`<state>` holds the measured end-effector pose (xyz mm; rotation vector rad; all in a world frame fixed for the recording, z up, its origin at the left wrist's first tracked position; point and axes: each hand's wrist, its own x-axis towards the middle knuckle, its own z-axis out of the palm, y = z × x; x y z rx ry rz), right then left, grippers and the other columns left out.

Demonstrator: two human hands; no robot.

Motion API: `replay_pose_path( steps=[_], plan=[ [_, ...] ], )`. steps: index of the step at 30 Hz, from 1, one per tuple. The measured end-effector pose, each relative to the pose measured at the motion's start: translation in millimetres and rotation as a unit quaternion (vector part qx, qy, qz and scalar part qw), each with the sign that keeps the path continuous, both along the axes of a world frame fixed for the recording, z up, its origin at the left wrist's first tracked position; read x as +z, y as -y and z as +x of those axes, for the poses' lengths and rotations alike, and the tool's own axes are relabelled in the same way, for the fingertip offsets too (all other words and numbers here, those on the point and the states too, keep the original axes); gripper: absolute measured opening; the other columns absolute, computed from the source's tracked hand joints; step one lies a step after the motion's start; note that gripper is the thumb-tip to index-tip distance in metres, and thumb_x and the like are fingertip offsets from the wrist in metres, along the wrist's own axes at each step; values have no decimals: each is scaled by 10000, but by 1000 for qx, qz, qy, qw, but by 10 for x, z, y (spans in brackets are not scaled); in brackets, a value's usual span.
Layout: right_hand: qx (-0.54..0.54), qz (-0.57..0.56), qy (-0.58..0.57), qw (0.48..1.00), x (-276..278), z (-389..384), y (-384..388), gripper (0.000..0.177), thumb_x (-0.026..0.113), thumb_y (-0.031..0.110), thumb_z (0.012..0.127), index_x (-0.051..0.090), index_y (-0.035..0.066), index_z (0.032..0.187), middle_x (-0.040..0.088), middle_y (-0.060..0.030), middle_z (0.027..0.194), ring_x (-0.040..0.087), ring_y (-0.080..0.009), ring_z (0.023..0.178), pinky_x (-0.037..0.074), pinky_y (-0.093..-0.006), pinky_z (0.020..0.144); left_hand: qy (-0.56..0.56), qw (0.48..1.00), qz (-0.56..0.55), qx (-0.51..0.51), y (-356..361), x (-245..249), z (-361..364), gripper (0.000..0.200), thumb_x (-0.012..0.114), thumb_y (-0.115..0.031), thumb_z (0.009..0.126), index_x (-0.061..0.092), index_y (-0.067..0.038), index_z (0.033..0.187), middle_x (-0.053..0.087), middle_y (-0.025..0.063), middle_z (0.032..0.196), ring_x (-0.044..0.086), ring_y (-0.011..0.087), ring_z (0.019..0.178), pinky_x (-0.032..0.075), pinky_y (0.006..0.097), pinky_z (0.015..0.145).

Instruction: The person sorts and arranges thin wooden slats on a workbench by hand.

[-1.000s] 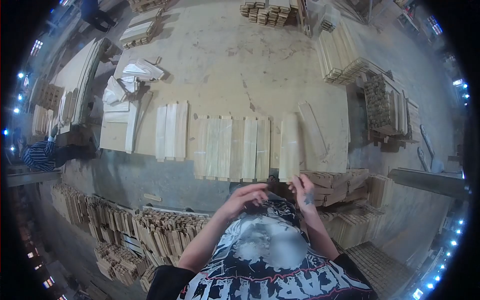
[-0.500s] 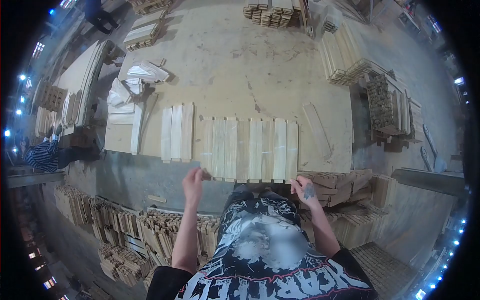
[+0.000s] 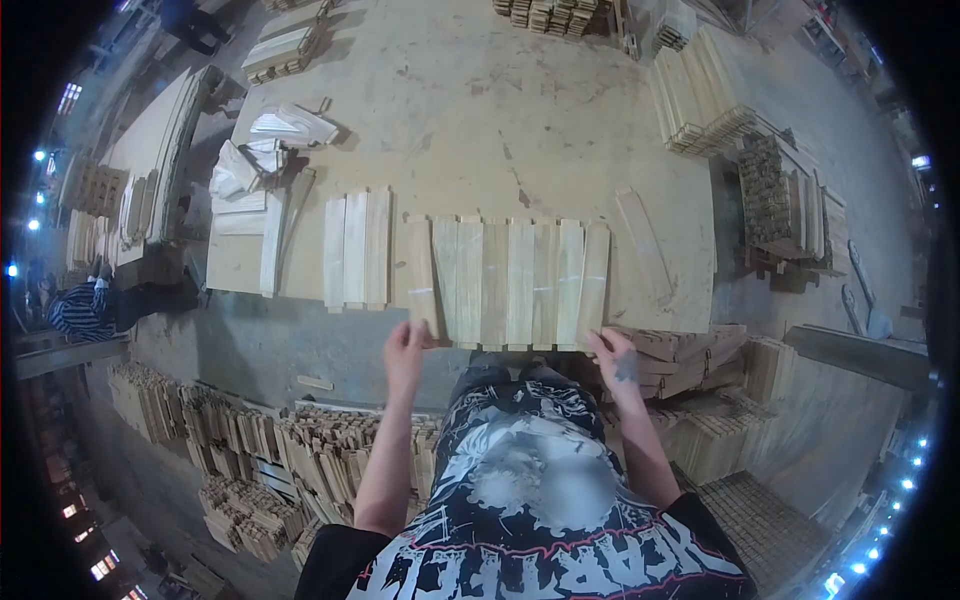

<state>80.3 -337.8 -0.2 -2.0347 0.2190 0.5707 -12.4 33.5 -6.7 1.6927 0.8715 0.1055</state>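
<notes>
Left hand [image 3: 405, 347] is raised to the near left corner of the row of slats [image 3: 510, 280], fingertips against the end of the leftmost board. The right hand [image 3: 616, 355] meets the near right corner the same way. Both have fingers loosely spread, but whether either pinches a board I cannot tell. The row lies flat on the desk [image 3: 480, 130] at its near edge, boards side by side (the right-hand ones slightly fanned). Just left of it lie three slats [image 3: 357, 248], and to the right a single slat [image 3: 640, 240] rests apart at an angle. Stacked wood blocks [image 3: 690, 355] sit beside the right hand.
</notes>
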Motion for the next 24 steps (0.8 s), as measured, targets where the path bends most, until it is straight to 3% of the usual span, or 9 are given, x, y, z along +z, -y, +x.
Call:
replay_pose_path(
  steps=[1,5,8,11,12,14,17,21,24],
  plan=[
    [44,-64,42,996,-42,5,-65,353,708,350,962,731,0,1002,693,-18,857,605,-87,680,516,-251,637,8,975,211,-68,54,-128,12,319,667,-287,994,675,25,930,609,3,756,526,102,682,436,267,629],
    [-129,101,-105,981,-43,38,-339,432,708,410,953,716,-15,881,611,-23,725,564,-90,665,553,-283,655,-49,993,-105,7,144,-72,80,301,628,-314,1011,697,-27,957,650,5,792,553,84,721,437,270,657],
    [-55,66,-124,989,207,85,-197,433,693,419,966,708,-13,944,675,-59,838,650,-126,773,569,-304,665,-37,988,-144,29,165,277,114,315,648,-309,1008,705,-6,947,628,10,750,560,97,698,444,278,651],
    [24,-17,-39,999,34,0,-279,467,696,429,956,705,-28,857,625,-38,726,574,-108,657,560,-304,671,-35,998,-21,-38,281,-116,41,329,598,-344,1032,704,-34,995,667,17,823,598,100,725,471,272,656],
    [34,-7,-38,999,-197,-45,-340,474,687,438,961,711,-34,922,666,-56,793,583,-121,674,560,-310,686,-41,996,-78,-28,348,-108,77,339,595,-353,1035,705,-32,1019,672,21,832,604,101,723,478,276,656],
    [-77,131,-107,982,-119,-77,-590,495,676,448,966,711,-42,1025,696,-75,884,617,-134,726,556,-304,693,-50,980,-191,-11,463,-23,201,363,587,-370,1040,707,-28,1065,682,27,849,616,104,720,491,284,657],
    [-78,191,-141,968,36,-52,-560,524,674,459,966,701,-43,1112,694,-71,936,655,-142,800,554,-300,688,-45,978,-205,-9,474,239,217,377,572,-373,1049,697,-21,1093,690,29,870,629,107,746,510,297,679],
    [2,125,-120,985,159,-8,-593,545,674,469,961,702,-61,1087,702,-126,909,680,-187,801,551,-313,684,-45,982,-180,-43,598,254,235,392,559,-366,1055,680,0,1123,694,43,897,642,116,791,515,294,698],
    [93,53,-69,992,-57,-2,-752,506,671,456,959,713,-34,1078,699,-177,896,680,-247,805,539,-354,721,-24,988,-144,-55,774,-96,223,392,567,-337,1056,667,31,1145,693,46,902,617,125,783,485,283,693]
  ],
)
